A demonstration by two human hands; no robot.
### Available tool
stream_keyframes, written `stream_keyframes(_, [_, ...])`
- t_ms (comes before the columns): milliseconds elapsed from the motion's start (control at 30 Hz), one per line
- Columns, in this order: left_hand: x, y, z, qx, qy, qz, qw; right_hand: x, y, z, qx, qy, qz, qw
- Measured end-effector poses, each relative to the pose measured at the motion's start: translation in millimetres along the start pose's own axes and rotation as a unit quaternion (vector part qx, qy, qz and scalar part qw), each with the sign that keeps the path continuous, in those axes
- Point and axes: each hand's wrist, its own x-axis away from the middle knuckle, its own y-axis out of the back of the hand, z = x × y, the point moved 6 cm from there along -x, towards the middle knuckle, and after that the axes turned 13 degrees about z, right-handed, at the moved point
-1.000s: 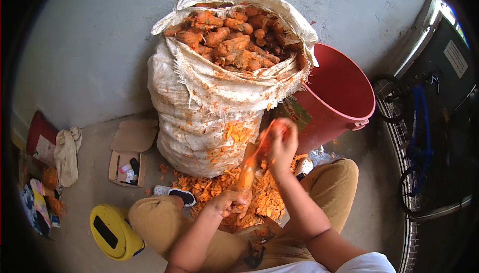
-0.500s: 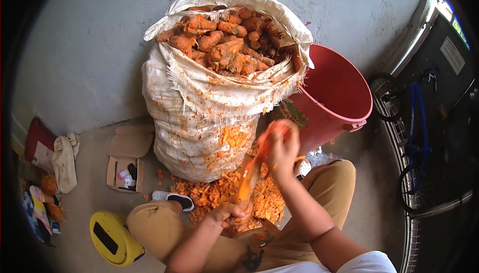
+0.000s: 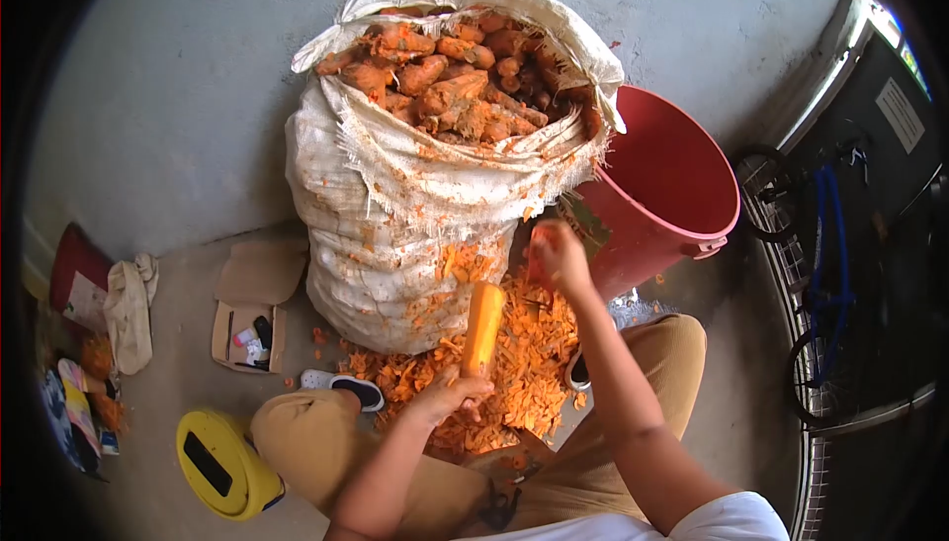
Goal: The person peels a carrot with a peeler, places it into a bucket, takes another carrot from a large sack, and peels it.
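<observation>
My left hand is closed around the lower end of a thick carrot, which points up and away from me. Its visible surface is smooth, bright orange and peeled. My right hand is closed on a red peeler, held above and to the right of the carrot and apart from it. Motion blur and the fingers hide much of the peeler's shape. Beneath both hands, a heap of orange peelings covers the floor between my legs.
A big white woven sack full of unpeeled carrots stands before me. Right of it is a red bucket. At left are an open cardboard box and a yellow container. A blue bicycle is at far right.
My right hand with the peeler has lifted off the carrot and shifted slightly up and right. The carrot now stands more upright in my left hand, its upper end in plain view.
</observation>
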Motion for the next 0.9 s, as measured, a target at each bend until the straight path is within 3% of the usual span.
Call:
stream_keyframes(67, [4.0, 9.1, -10.8, -0.082, -0.022, -0.062, 0.994, 10.5, -17.6, -8.8, -0.233, -0.031, 0.024, 0.972])
stream_keyframes(100, [5.8, 14.7, -7.5, -0.103, 0.002, -0.068, 0.992, -4.8, -19.1, -53.3, -0.197, -0.008, -0.026, 0.980])
stream_keyframes(200, [11.7, 22.4, -13.6, -0.123, -0.032, -0.132, 0.983, 12.5, -14.5, -38.8, 0.032, -0.106, -0.065, 0.992])
stream_keyframes(233, [12.4, 24.2, -17.7, -0.138, -0.037, -0.135, 0.981, 11.2, -16.9, -38.5, 0.062, -0.066, -0.040, 0.995])
stream_keyframes(333, [16.7, 26.5, -27.7, -0.130, -0.060, -0.153, 0.978, -1.5, -17.3, -62.9, -0.011, -0.079, 0.035, 0.996])
stream_keyframes(467, [17.8, 28.9, -27.8, -0.100, -0.074, -0.162, 0.979, -1.8, -3.7, -42.7, 0.213, -0.040, 0.095, 0.972])
stream_keyframes(500, [18.2, 27.6, -30.3, -0.100, -0.075, -0.155, 0.980, 2.7, -4.5, -32.6, 0.167, -0.080, 0.124, 0.975])
stream_keyframes(600, [22.1, 26.4, -32.7, -0.118, -0.065, -0.157, 0.978, 4.3, -8.1, -13.5, 0.162, -0.013, 0.128, 0.978])
stream_keyframes(700, [25.4, 31.1, -33.6, -0.153, -0.042, -0.169, 0.973, 10.0, -12.6, -6.4, 0.065, -0.003, 0.133, 0.989])
stream_keyframes(800, [23.4, 25.3, -25.7, -0.053, -0.009, -0.143, 0.988, 15.0, -12.8, 2.3, 0.027, 0.024, 0.119, 0.992])
stream_keyframes(900, [16.2, 19.6, -11.6, 0.065, -0.017, -0.095, 0.993, 14.9, 1.2, 8.2, -0.095, 0.024, 0.044, 0.994])
